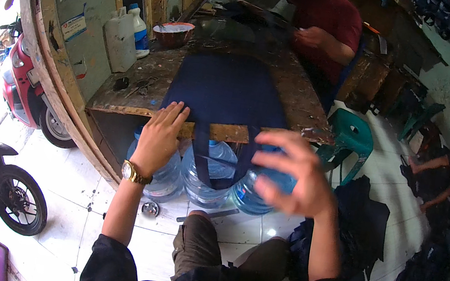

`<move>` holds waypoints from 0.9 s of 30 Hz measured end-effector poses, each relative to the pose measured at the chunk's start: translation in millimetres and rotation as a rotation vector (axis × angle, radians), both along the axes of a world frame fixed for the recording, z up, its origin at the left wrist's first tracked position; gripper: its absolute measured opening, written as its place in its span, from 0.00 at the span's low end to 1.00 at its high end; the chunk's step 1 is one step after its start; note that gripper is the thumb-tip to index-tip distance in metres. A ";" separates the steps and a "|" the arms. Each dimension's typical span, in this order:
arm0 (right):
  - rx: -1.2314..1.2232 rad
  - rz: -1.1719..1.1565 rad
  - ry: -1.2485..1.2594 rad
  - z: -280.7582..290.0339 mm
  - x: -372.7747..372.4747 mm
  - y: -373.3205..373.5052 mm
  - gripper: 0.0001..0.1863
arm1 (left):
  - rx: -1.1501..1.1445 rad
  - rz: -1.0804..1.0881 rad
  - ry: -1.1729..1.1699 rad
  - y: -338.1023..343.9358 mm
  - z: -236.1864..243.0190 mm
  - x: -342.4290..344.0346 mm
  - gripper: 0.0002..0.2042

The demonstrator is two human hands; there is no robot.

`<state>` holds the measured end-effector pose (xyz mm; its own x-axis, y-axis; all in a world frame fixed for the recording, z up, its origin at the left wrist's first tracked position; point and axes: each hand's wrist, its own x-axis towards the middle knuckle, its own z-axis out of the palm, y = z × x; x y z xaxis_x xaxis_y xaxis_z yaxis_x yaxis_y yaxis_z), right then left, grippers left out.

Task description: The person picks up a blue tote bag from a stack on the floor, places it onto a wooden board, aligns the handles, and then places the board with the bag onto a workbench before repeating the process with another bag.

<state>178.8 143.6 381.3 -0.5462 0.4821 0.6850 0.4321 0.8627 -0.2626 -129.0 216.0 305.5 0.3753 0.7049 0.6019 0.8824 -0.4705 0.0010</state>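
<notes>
We've a bag (228, 85), matte navy cloth, flat on the worn wood table (156, 71), straps (246, 158) looping off table's front edge. Our L hand (163, 128) is palm-down, fingers straight, tips on bag at that edge; R hand (298, 178), blurred, is up w/ fingers spread, in front of table. Rounded plastic jugs (168, 178) under table.

Workshop: worn workbench (306, 94), navy bag (227, 89), cloth heaps (364, 221).
</notes>
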 end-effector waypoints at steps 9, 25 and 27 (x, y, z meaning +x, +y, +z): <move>-0.968 0.097 1.247 -11.0 89.8 93.4 0.59 | 0.036 -0.287 -0.624 -96.5 5.6 45.5 0.21; -0.250 -0.983 0.456 -188.8 204.9 -161.8 0.22 | -1.380 -0.861 -1.660 -83.3 -77.6 340.8 0.16; -0.414 -1.117 0.827 -207.5 219.6 -200.9 0.16 | -1.481 -0.830 -1.601 -90.8 -76.2 382.3 0.13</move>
